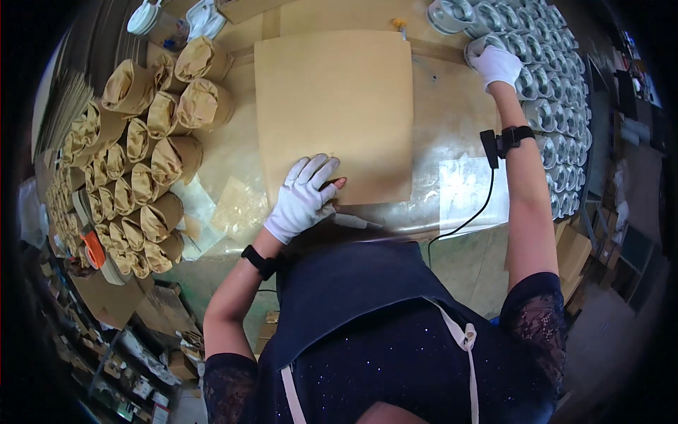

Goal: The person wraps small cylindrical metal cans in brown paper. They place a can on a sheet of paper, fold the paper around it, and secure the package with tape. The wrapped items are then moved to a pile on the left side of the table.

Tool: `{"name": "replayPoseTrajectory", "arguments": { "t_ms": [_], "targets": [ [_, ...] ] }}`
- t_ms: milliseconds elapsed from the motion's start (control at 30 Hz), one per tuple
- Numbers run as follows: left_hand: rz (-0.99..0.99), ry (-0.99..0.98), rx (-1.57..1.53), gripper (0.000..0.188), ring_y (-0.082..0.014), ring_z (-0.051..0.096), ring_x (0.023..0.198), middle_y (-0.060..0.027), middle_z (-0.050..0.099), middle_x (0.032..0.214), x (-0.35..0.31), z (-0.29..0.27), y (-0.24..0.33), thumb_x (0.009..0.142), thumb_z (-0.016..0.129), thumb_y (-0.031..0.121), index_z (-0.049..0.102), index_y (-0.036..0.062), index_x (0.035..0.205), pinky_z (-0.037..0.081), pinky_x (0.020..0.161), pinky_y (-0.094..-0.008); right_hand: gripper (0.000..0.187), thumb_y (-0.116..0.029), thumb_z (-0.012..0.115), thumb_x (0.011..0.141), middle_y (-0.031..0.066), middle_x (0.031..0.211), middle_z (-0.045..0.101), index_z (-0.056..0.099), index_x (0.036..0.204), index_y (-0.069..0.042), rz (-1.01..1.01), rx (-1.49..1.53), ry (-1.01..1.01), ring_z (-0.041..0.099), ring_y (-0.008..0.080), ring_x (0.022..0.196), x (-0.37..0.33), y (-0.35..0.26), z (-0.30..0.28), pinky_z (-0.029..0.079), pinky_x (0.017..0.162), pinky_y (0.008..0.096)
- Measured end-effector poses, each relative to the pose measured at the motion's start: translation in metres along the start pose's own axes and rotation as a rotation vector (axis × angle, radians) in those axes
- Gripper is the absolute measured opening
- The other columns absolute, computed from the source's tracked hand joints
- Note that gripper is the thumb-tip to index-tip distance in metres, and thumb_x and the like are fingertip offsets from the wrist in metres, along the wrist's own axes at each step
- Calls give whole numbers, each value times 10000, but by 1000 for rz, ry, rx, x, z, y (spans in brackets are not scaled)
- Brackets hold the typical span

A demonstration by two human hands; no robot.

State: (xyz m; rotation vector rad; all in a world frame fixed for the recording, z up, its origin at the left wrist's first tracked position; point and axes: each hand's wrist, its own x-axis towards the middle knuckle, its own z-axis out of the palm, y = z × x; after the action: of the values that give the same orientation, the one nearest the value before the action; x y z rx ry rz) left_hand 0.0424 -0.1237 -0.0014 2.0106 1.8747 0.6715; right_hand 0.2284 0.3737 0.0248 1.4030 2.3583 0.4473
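Paper (335, 106) lies on the counter (459, 116), the left hand (302, 199) spread over its near left corner. The right hand (498, 67) grips a piston (483, 42) beside more pistons (547, 113).

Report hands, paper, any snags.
Left hand resting on kraft paper. Right hand at silver piston, grip unclear. Possible snag: black cable from right wristband.

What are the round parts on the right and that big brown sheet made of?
The round parts look like bare metal, perhaps aluminium: silvery-grey with bright glints. The brown sheet looks like matte kraft paper: plain tan, without gloss.
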Motion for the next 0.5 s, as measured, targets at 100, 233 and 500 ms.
{"name": "replayPoseTrajectory", "arguments": {
  "t_ms": [100,233,500],
  "targets": [
    [60,44,16,523,-347,568,1332,-113,613,1445,1,1,-8,677,860,278,762,181,1181,464,1114,-532,687,-712,560,924,214,1048,776,810,1073,-90,-9,99,20,753,405,968,-2,10,7,577,782,495],
    [137,68,164,283,-320,618,1230,-94,652,1311,0,28,1,823,776,254,763,169,1093,531,1001,-473,623,-651,762,860,54,915,780,807,1039,-55,-52,919,-178,713,148,799,-32,29,11,539,697,309],
    [194,41,216,307,-321,633,1146,-123,634,1174,-2,16,15,907,649,209,693,100,1191,545,952,-434,376,-295,758,952,-2,1056,746,757,1195,-7,-292,1773,-854,648,60,954,-207,-126,-59,521,863,252]
  ]
}}
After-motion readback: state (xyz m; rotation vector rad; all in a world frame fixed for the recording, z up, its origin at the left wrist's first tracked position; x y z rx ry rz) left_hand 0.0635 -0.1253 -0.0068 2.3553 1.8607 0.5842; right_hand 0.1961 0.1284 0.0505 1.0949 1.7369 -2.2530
